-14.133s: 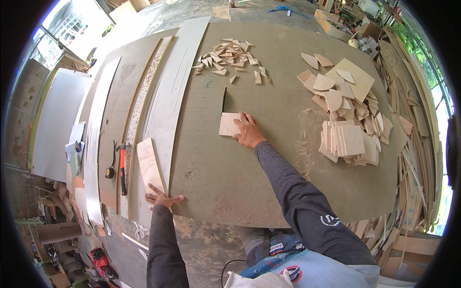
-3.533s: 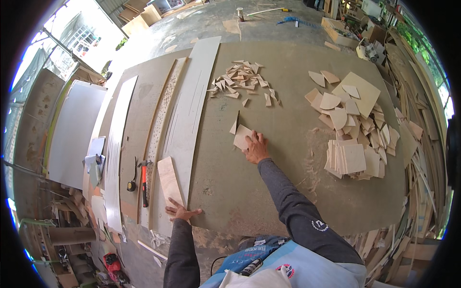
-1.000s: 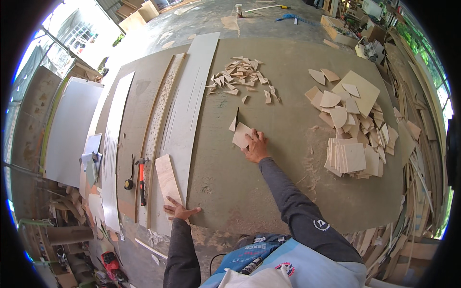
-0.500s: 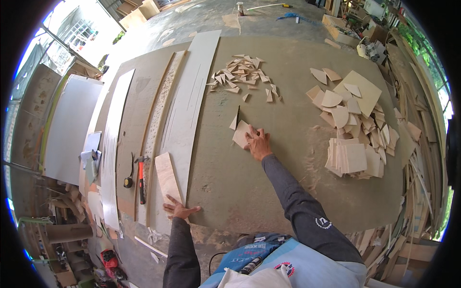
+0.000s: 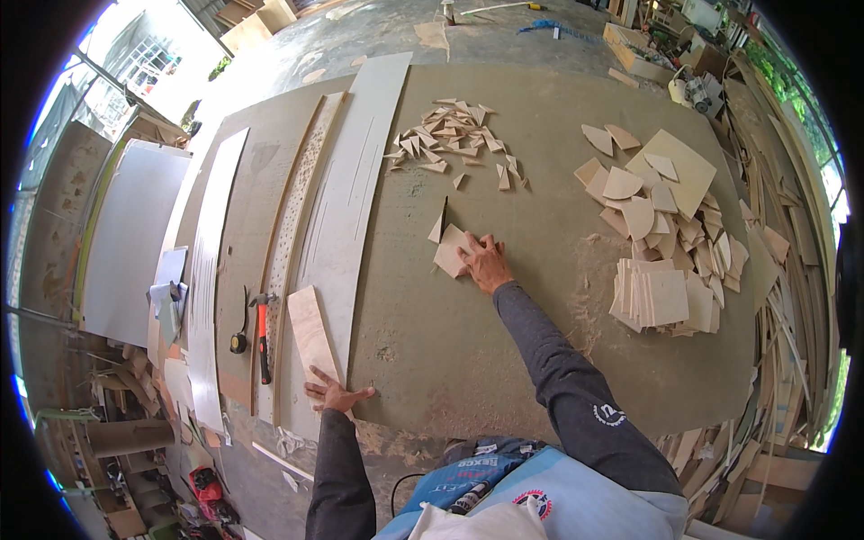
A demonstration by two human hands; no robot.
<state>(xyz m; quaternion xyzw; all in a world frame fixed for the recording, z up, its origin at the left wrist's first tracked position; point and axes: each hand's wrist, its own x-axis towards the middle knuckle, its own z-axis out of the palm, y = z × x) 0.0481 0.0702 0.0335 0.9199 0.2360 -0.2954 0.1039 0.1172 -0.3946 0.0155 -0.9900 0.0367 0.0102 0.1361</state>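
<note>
My right hand grips the near right edge of a small flat plywood piece on the big board, its fingers bent onto it. The piece's far corner meets a thin dark upright strip, possibly a saw blade. A narrow pale wood sliver lies just left of that strip. My left hand lies with fingers spread at the near end of a rectangular plywood strip, holding nothing.
Wood offcuts are scattered beyond my right hand. Quarter-round and square plywood pieces are piled at the right. A hammer, a tape measure and long white panels lie left. Stacked boards line the right side.
</note>
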